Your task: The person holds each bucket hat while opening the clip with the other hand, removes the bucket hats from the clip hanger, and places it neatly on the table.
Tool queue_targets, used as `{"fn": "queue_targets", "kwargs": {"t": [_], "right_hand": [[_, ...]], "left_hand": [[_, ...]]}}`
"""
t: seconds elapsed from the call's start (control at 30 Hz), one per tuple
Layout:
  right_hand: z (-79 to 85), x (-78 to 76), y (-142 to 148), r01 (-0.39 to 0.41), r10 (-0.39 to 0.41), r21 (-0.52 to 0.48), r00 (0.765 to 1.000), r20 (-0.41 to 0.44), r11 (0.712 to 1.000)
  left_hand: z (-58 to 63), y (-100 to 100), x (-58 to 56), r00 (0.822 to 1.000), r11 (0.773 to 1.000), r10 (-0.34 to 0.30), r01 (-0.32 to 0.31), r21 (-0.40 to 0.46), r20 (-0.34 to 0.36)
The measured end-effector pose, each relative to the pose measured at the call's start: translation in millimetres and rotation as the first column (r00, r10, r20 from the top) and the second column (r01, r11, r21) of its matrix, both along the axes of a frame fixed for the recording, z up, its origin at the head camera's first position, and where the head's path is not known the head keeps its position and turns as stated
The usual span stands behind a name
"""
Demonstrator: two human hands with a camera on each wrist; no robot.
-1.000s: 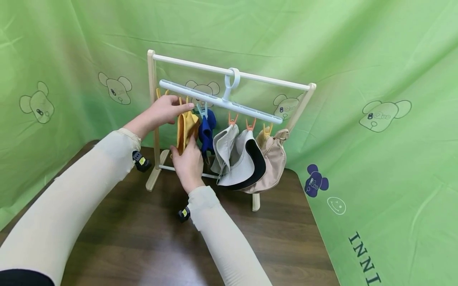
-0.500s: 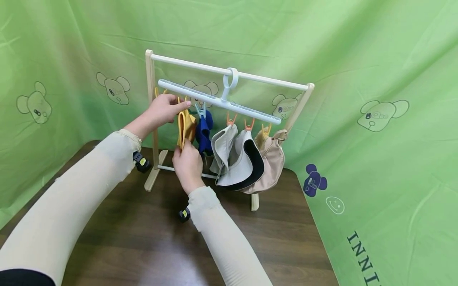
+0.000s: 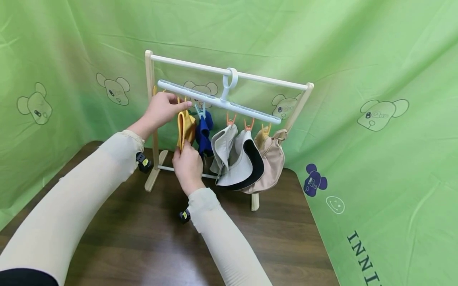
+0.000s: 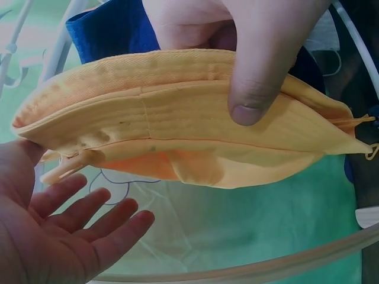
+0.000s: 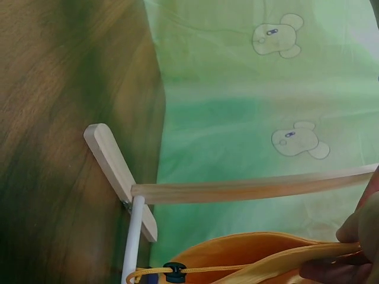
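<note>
A yellow fabric hat [image 3: 187,126] with a drawcord hangs from a yellow clip, left of the blue hat [image 3: 204,137]. My right hand [image 3: 188,163] pinches its lower part, thumb flat on the side facing the left wrist camera. My left hand [image 3: 162,107] is at the hat's upper end; in the left wrist view its fingers [image 4: 95,219] spread loosely beside the yellow clip [image 4: 68,167], and its thumb is partly hidden by the hat. In the right wrist view the hat's black cord toggle [image 5: 174,272] shows along with fingertips at the fabric's far end.
A pale blue hanger [image 3: 222,102] hangs on a wooden rack's white rail [image 3: 193,65]. Farther right it carries light grey hats [image 3: 237,171] and a beige hat [image 3: 273,163] on clips. The rack stands on a dark wooden table [image 3: 229,238] before a green printed curtain [image 3: 358,59].
My right hand's fingers have closed together on the lower part of the yellow hat, which has turned slightly. The left hand has stayed near the hat's top.
</note>
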State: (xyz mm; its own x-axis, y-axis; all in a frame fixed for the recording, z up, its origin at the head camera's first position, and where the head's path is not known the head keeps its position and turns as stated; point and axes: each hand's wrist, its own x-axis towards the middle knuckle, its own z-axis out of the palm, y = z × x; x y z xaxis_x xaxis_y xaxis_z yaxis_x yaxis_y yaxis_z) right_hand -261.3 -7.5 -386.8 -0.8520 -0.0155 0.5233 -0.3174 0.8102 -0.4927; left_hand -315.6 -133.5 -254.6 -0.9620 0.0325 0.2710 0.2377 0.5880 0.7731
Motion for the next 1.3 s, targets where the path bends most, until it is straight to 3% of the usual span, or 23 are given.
{"fn": "queue_targets", "kwargs": {"t": [0.4,1.3], "right_hand": [[-2.2,-0.6,2.0,-0.01,0.01,0.001,0.999,-0.033,1.0],[-3.7,-0.3,3.6,-0.008,0.008,0.026,0.999,-0.036,1.0]], "left_hand": [[-0.3,7.0,0.3,0.997,0.997,0.077,-0.076,0.016,-0.022],[-3.7,12.2,-1.9,0.993,0.989,0.117,-0.117,0.095,0.003]]}}
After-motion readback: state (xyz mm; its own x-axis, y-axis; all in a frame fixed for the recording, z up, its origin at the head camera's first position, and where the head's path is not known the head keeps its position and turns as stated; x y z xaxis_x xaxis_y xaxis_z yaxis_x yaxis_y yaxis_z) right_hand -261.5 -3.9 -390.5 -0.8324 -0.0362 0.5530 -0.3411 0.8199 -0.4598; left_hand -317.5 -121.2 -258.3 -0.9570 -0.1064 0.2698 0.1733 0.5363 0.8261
